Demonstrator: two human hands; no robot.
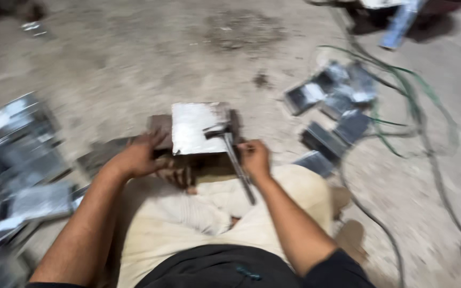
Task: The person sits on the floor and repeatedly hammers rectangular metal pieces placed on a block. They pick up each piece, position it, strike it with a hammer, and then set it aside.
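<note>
- Shiny sheet-metal plate (pixel 198 128), flat and square, lay on a dark block (pixel 161 128) before the seated person's knees.
- Left hand (pixel 140 156) pressed its edge, fingers curled over.
- Right hand (pixel 254 158) gripped a hammer (pixel 230 154), fingers wrapped, head seemingly resting on the plate.
- Hammering step, apparently; any blow needed the plate pinned steady.

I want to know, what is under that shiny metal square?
The shiny metal square lies on a dark block, whose edges show beside it. The left hand steadies it. The block's top is covered.
</note>
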